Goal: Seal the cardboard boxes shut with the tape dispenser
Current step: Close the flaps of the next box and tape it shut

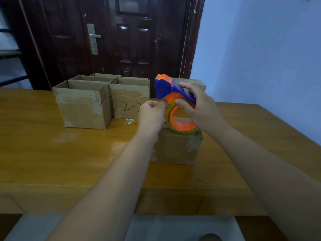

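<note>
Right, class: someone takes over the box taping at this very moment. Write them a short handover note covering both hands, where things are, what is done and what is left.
Right hand: holds the blue and orange tape dispenser above the closed box near the table front.
Left hand: fingertips pinched at the tape roll, apparently picking at the tape end.
Done: the near box's flaps are closed; whether it carries fresh tape cannot be told.
Left: the open boxes at the back, their flaps up, need closing and sealing. One more box sits behind the dispenser, mostly hidden.
</note>
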A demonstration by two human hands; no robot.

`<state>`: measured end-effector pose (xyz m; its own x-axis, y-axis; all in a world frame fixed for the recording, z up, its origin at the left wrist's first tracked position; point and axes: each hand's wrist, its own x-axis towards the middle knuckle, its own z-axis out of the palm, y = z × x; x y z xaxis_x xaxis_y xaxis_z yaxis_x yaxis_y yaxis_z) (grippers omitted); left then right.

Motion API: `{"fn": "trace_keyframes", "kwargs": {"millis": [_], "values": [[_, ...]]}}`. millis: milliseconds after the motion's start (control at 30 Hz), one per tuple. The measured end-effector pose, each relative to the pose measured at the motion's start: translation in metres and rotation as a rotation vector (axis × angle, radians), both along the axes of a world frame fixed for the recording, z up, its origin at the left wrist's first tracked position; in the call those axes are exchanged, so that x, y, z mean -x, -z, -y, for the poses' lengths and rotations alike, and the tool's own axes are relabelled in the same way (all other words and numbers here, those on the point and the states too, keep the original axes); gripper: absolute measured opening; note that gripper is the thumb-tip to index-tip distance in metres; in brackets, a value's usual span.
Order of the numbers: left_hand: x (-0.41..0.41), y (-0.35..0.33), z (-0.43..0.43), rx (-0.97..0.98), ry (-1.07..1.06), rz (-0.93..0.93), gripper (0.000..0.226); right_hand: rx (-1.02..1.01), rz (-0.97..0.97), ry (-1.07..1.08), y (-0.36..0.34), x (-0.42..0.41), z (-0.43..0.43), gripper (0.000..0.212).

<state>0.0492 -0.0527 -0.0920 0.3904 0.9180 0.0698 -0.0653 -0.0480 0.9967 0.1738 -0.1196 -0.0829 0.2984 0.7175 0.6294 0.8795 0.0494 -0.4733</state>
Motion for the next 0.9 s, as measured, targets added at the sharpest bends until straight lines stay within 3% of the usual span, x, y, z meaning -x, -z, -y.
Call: {"fn": "trace_keyframes", "kwargs": {"millis": [267,567,700,900], "values": [[0.004,-0.008,-0.002,0.083,-0.005,-0.06,0.047,-0.026,0.053,0.013,0.002,0.003,0.001,0.049],[0.009,-0.007,-0.016,0.234,-0.012,-0.03,0.004,0.008,0.146,0.027,-0.003,0.011,0.003,0.052],[0.015,-0.004,-0.02,0.231,-0.025,0.016,0.027,0.091,0.179,-0.033,-0.008,0.01,0.002,0.055],[0.019,0.002,-0.022,0.125,-0.208,0.166,0.06,0.152,0.233,-0.047,-0.009,0.011,0.001,0.064]]}}
